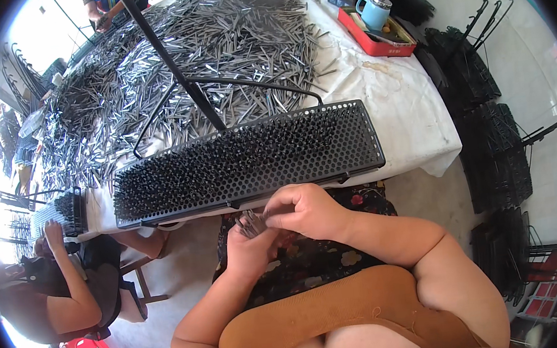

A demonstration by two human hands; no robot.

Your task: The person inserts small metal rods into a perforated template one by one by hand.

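Note:
My left hand [248, 249] is closed around a small bundle of thin dark metal pieces [251, 223], their ends sticking up past the thumb. Beside it, the bent fingers of my right hand [305, 210] come together against the bundle; whatever they pinch is too small to make out. Just beyond both hands lies a long black perforated rack [363, 141] with a tall handle frame [180, 76]. Many thin pieces [224, 155] stand upright in its holes, densely at the left and middle. Bare holes show along the right end and part of the near edge.
Loose metal pieces [214, 40] are heaped across the white-covered table [405, 103]. A red tray [373, 45] and a light blue mug [375, 12] stand at the far right. Black racks [499, 155] line the right wall. A co-worker [69, 285] sits at left; another person [111, 6] is across the table.

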